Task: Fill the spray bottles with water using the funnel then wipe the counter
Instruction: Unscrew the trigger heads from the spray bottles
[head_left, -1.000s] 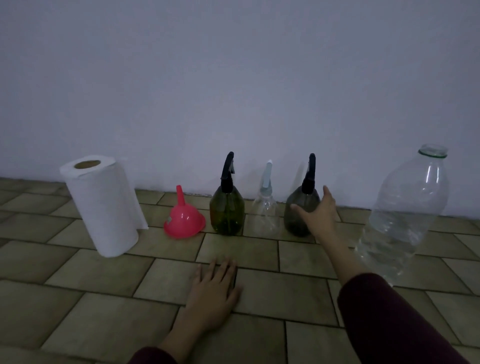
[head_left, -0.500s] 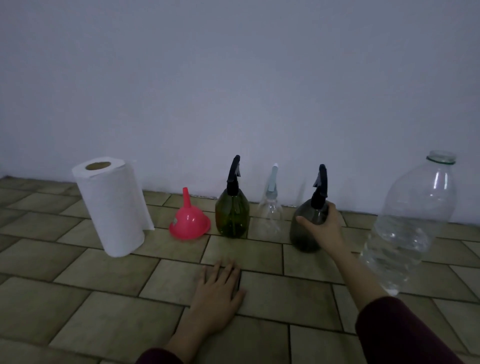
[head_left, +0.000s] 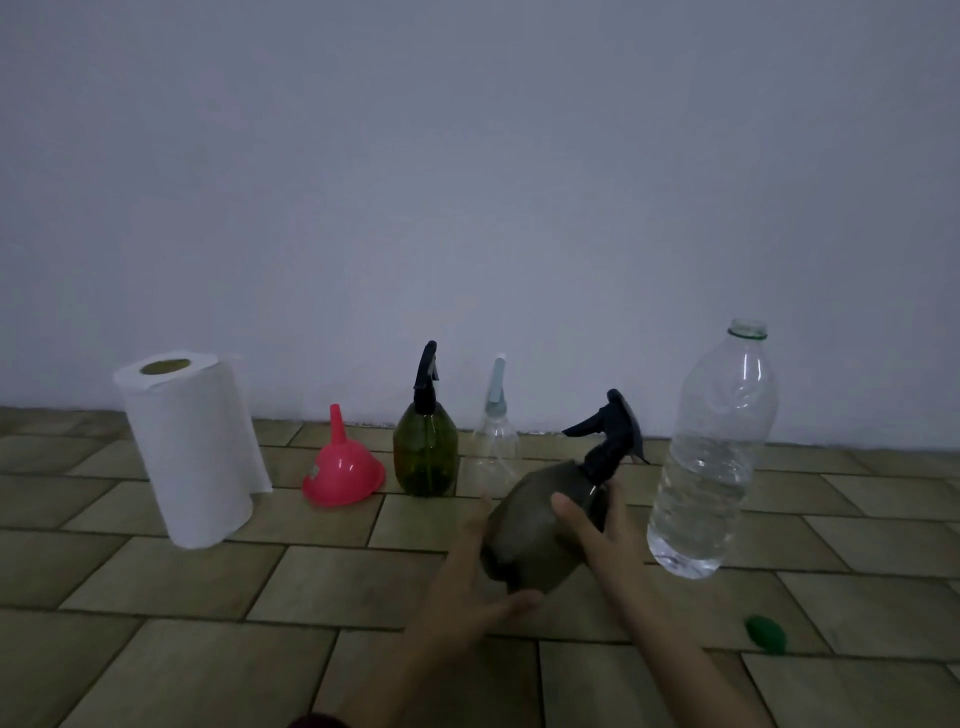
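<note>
Head view, dim light, tiled counter (head_left: 156, 649) against a plain wall; items listed left to right.

Paper towel roll (head_left: 192, 452): upright, far left, one sheet hanging loose.

Pink funnel (head_left: 343, 475): mouth down, spout up, just right of the roll.

Green spray bottle (head_left: 426, 452): upright, black trigger head on.

Clear spray bottle (head_left: 496, 441): upright, pale head on; whether it holds water is hard to tell in this light.

Grey spray bottle (head_left: 535, 530): lifted off the counter, nearer than the row, held between both hands. Long axis tilted, base toward the person and low left, black trigger head high right.

Left hand (head_left: 467, 592): cupped under and around the base, thumb beneath.

Right hand (head_left: 592, 530): wrapped on the shoulder of the body just below the neck collar, thumb on the near face.

Water bottle (head_left: 711, 457): upright, uncapped, roughly half full, right of the hands.

Green cap (head_left: 766, 634): loose on the tiles, near right.

Judgement: unscrewing the head comes next; the right hand lies closer to it, the left steadies the body.
</note>
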